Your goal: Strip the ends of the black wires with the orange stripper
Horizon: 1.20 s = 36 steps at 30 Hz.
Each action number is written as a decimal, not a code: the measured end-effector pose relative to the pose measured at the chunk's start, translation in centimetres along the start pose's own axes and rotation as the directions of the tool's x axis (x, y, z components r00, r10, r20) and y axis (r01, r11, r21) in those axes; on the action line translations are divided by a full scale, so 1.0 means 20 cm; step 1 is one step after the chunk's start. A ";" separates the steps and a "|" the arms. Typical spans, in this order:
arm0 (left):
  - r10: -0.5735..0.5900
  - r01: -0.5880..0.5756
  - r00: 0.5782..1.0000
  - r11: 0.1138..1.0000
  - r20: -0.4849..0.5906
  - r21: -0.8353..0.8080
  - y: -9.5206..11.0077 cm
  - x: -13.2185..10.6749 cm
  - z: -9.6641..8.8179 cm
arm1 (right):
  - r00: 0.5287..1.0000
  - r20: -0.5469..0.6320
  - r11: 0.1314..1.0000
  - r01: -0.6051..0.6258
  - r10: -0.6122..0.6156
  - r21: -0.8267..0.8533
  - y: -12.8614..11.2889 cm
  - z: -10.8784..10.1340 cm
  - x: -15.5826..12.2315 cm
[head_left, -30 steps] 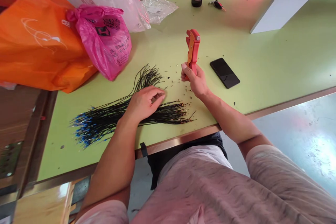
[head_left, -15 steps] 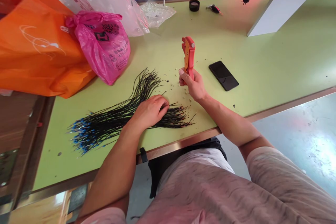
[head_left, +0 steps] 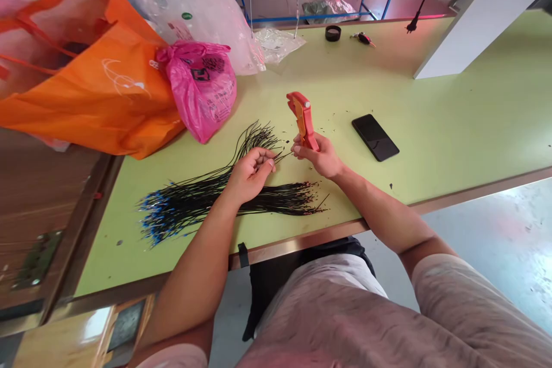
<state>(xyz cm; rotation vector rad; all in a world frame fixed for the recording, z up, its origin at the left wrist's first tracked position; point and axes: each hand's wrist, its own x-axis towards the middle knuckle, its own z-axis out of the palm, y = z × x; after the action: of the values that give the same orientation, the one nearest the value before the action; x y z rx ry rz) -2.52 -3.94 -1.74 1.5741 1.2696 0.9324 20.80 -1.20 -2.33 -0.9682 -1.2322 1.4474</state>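
My left hand (head_left: pixel 250 173) is closed, thumb against fingers, on the end of a thin black wire (head_left: pixel 279 157) that pokes out toward the right. Wrapped in the fingers of my right hand (head_left: pixel 324 156) is a red and orange wire stripper (head_left: pixel 302 118), its head pointing up and away from me. The fingertips of both hands are close together. Under and beside my left wrist lies a bundle of black wires (head_left: pixel 280 198) with blue ends at the left and coppery tips at the right. Another fan of black wires (head_left: pixel 255 137) spreads behind my left hand.
A black phone (head_left: pixel 375 137) lies to the right on the green table (head_left: pixel 435 126). Orange (head_left: pixel 133 103) and pink (head_left: pixel 204 92) bags stand at the left. Farther back are a black ring-shaped object (head_left: pixel 333 33), keys (head_left: pixel 364 39), a hanging plug (head_left: pixel 413 24) and a white panel (head_left: pixel 461 17).
My left hand has lifted off the lower wires and moved toward the stripper with a wire end. The stripper has come lower and tilted left. The view has shifted.
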 end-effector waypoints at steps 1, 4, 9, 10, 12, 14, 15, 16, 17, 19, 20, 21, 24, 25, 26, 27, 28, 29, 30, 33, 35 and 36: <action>0.008 -0.008 1.000 1.000 -0.024 -0.008 0.00 0.00 0.00 | 1.000 0.026 1.000 0.007 -0.007 -0.004 0.01 0.01 -0.01; 0.054 -0.055 0.995 0.998 -0.080 -0.015 0.00 0.01 0.01 | 0.997 0.055 0.997 0.064 -0.061 -0.049 0.02 0.02 -0.02; 0.128 -0.129 0.989 0.992 -0.078 -0.010 -0.02 0.00 0.04 | 0.988 0.066 0.984 0.146 -0.140 -0.102 0.03 0.02 -0.02; 0.130 -0.132 0.989 0.991 -0.067 -0.025 -0.02 0.00 0.05 | 0.985 0.073 0.980 0.162 -0.155 -0.112 0.03 0.02 -0.02; 0.119 -0.123 0.992 0.990 -0.048 -0.073 -0.01 0.00 0.05 | 0.979 0.090 0.969 0.197 -0.185 -0.146 0.01 0.02 -0.02; 0.103 -0.108 0.994 0.987 -0.045 -0.121 0.00 0.00 0.06 | 0.974 0.099 0.958 0.218 -0.202 -0.186 0.00 0.02 -0.03; 0.095 -0.101 0.994 0.985 -0.052 -0.139 0.00 0.00 0.06 | 0.974 0.097 0.954 0.220 -0.203 -0.202 0.00 0.02 -0.03; 0.085 -0.094 0.994 0.983 -0.063 -0.156 0.00 -0.01 0.06 | 0.975 0.091 0.952 0.217 -0.202 -0.214 0.00 0.02 -0.03; 0.073 -0.086 0.994 0.981 -0.078 -0.172 0.01 -0.01 0.06 | 0.976 0.084 0.951 0.213 -0.200 -0.222 0.00 0.03 -0.04; 0.043 -0.066 0.993 0.976 -0.110 -0.209 0.01 0.00 0.06 | 0.978 0.071 0.951 0.207 -0.196 -0.230 0.00 0.03 -0.04; 0.029 -0.057 0.991 0.972 -0.128 -0.229 0.01 0.00 0.06 | 0.978 0.074 0.950 0.206 -0.194 -0.233 0.00 0.03 -0.04; 0.015 -0.052 0.989 0.968 -0.147 -0.247 0.01 0.00 0.06 | 0.978 0.083 0.950 0.206 -0.192 -0.233 0.00 0.03 -0.04; -0.008 -0.045 0.983 0.959 -0.185 -0.279 0.01 0.01 0.05 | 0.970 0.145 0.953 0.221 -0.193 -0.208 -0.02 0.02 -0.05; -0.009 -0.045 0.982 0.958 -0.187 -0.285 0.01 0.01 0.05 | 0.964 0.170 0.953 0.234 -0.202 -0.193 -0.03 0.02 -0.05; -0.008 -0.047 0.983 0.956 -0.186 -0.291 0.01 0.02 0.04 | 0.957 0.194 0.952 0.252 -0.217 -0.177 -0.04 0.02 -0.05; -0.005 -0.051 0.983 0.953 -0.183 -0.299 0.00 0.02 0.04 | 0.948 0.216 0.949 0.271 -0.233 -0.163 -0.05 0.02 -0.05; -0.001 -0.056 0.983 0.950 -0.182 -0.308 0.00 0.02 0.04 | 0.940 0.231 0.945 0.288 -0.249 -0.154 -0.05 0.02 -0.05; 0.003 -0.062 0.983 0.947 -0.183 -0.315 -0.01 0.02 0.04 | 0.935 0.240 0.942 0.301 -0.261 -0.148 -0.05 0.02 -0.05; 0.008 -0.067 0.983 0.945 -0.182 -0.320 -0.01 0.02 0.04 | 0.933 0.242 0.940 0.308 -0.268 -0.147 -0.05 0.02 -0.05; 0.034 -0.083 0.986 0.949 -0.160 -0.304 -0.02 0.02 0.05 | 0.944 0.219 0.946 0.285 -0.248 -0.156 -0.03 0.01 -0.04; 0.063 -0.106 0.985 0.954 -0.159 -0.282 -0.03 0.02 0.05 | 0.957 0.190 0.953 0.251 -0.219 -0.167 -0.02 0.01 -0.04; 0.077 -0.121 0.983 0.955 -0.167 -0.272 -0.02 0.02 0.06 | 0.963 0.172 0.956 0.237 -0.208 -0.172 -0.01 0.01 -0.03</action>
<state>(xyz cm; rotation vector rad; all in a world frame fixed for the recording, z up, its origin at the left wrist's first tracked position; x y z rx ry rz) -1.50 -3.74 -2.56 1.3714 1.1119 1.2619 20.77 -1.88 -2.11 -0.8246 -1.5641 1.2590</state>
